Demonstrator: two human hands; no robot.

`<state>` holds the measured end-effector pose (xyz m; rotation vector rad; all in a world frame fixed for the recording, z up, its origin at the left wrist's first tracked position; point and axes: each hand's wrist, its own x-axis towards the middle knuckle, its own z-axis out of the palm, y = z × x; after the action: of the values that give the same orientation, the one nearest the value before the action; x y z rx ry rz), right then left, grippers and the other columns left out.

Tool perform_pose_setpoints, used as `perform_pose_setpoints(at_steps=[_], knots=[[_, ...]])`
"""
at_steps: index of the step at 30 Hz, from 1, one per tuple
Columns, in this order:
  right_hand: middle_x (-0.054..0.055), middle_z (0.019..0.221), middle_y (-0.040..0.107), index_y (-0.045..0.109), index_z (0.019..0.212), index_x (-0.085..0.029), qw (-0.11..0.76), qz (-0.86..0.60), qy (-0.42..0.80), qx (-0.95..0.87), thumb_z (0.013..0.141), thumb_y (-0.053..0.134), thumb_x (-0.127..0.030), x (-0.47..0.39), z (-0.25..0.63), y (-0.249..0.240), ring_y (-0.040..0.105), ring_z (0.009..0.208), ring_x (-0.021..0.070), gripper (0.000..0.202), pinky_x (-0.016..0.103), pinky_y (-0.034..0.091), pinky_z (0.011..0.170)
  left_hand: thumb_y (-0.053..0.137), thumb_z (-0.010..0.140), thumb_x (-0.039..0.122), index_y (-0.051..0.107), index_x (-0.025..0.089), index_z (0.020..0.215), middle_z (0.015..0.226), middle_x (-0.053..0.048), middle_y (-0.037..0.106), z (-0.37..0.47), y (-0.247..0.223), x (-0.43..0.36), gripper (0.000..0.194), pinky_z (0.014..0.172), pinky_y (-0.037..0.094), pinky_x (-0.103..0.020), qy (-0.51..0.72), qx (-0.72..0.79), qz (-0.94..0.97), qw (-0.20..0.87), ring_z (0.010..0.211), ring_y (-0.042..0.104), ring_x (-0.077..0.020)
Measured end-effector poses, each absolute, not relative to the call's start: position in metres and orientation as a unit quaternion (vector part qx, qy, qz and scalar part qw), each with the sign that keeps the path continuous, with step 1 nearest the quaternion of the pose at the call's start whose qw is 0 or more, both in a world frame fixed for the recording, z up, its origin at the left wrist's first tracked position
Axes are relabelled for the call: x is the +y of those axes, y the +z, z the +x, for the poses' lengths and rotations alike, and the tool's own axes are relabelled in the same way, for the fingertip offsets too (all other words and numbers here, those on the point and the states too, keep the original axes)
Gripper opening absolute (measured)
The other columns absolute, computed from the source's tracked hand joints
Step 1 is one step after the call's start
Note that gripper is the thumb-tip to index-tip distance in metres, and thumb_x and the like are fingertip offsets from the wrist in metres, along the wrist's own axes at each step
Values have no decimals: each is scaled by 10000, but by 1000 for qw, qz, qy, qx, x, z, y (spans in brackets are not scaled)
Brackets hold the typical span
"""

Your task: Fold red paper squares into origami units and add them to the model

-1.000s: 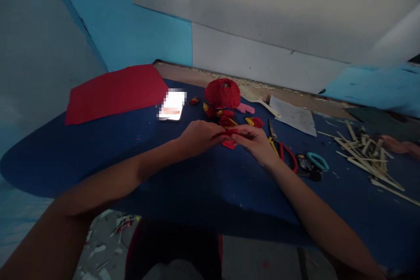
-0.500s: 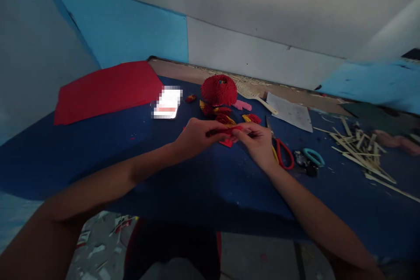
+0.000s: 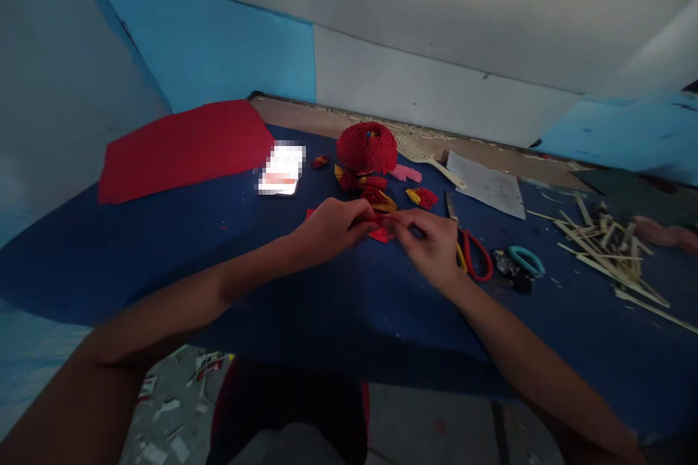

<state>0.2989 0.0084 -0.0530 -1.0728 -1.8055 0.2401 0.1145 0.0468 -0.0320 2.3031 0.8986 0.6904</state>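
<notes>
Over the blue table (image 3: 163, 254), my left hand (image 3: 327, 229) and my right hand (image 3: 428, 240) meet fingertip to fingertip. Both pinch one small red folded paper piece (image 3: 380, 219) between them. Another red scrap (image 3: 380, 235) lies on the table just under the fingers. Beyond the hands sits a red dome-shaped paper model (image 3: 366, 147) with loose red and yellow folded pieces (image 3: 376, 192) around its base.
A red paper sheet (image 3: 185, 145) lies at the back left, a lit phone (image 3: 281, 171) beside it. Red-handled scissors (image 3: 469, 247) and teal pliers (image 3: 520, 261) lie right of my right hand. A white sheet (image 3: 485, 189) and a heap of wooden sticks (image 3: 611, 247) are further right.
My hands stay together on the red piece, with the fingers shifting slightly. The view has drifted a little; nothing on the table has moved.
</notes>
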Motion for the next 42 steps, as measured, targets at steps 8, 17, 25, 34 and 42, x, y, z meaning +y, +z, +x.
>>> perform_pose_setpoints(at_steps=[8, 17, 25, 34, 42], knots=[[-19, 748, 666, 545, 1014, -237, 427, -396, 127, -803, 755, 660, -232, 12, 307, -58, 629, 583, 111, 284, 229, 505, 568, 562, 769, 282, 683, 139, 800, 679, -15, 658, 113, -32, 49, 190, 564, 370, -195, 203, 297, 851, 383, 627, 571, -111], [45, 930, 575, 605, 908, -246, 412, -322, -59, -850, 768, 586, -121, 15, 310, -57, 578, 859, 163, 189, 309, 499, 706, 603, 727, 276, 680, 132, 789, 750, -18, 663, 123, -30, 50, 175, 679, 411, -215, 251, 392, 608, 643, 695, 565, -92], [57, 953, 575, 615, 998, -246, 383, -295, 10, -875, 836, 511, -131, 15, 313, -54, 580, 901, 164, 224, 314, 500, 746, 598, 745, 245, 676, 137, 817, 753, -34, 696, 120, -30, 53, 151, 608, 462, -205, 289, 360, 646, 607, 649, 609, -92], [74, 908, 630, 585, 919, -200, 338, -354, 41, -871, 861, 488, -167, 15, 307, -50, 582, 880, 182, 118, 346, 489, 775, 538, 795, 271, 702, 185, 859, 827, -29, 719, 111, -35, 45, 195, 672, 474, -227, 301, 321, 876, 197, 748, 654, -143], [53, 893, 672, 589, 961, -206, 402, -420, 35, -813, 820, 578, -229, 12, 304, -56, 640, 778, 160, 143, 285, 516, 699, 545, 816, 218, 691, 160, 918, 827, -35, 723, 111, -37, 54, 187, 647, 467, -194, 310, 271, 894, 173, 713, 654, -116]])
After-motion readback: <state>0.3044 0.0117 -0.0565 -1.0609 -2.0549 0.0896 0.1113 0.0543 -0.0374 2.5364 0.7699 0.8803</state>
